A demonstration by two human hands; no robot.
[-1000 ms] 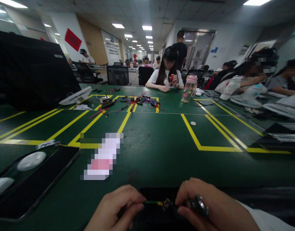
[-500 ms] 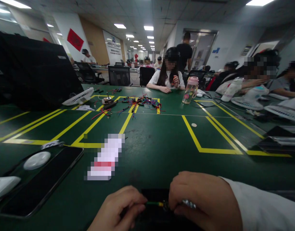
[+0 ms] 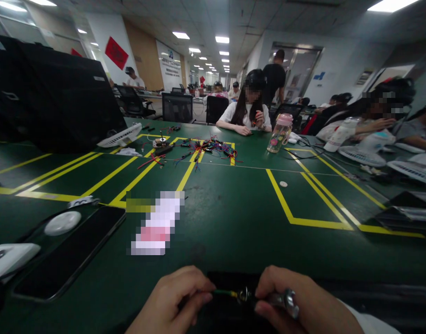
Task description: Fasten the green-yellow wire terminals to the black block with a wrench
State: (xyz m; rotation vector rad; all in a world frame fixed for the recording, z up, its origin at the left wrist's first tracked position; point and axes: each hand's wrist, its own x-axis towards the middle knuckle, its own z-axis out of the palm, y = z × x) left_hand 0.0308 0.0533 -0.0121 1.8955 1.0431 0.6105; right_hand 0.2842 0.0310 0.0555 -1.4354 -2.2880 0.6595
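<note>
My left hand [image 3: 178, 299] is closed in a pinch on a thin green wire [image 3: 222, 292] with a yellow end. That end meets a small round metal part [image 3: 243, 294], whose exact kind I cannot make out. Just right of this part is my right hand [image 3: 299, 294], its fingers closed around a shiny metal wrench [image 3: 289, 304] with a forked head. Most of the wrench is hidden by the palm. A dark surface, in shadow, lies beneath both hands.
Left on the green table [image 3: 213, 208] lie a black phone [image 3: 73, 253] and a white round object [image 3: 62, 223]. A blurred paper slip [image 3: 159, 222] lies ahead. Beyond are tangled wires [image 3: 211, 146] and a bottle [image 3: 280, 132]. A person [image 3: 247, 106] sits opposite.
My right hand has drawn back to the right of the small metal part, showing more of the part and of the wrench's head. My left hand keeps its pinch. The view has shifted slightly.
</note>
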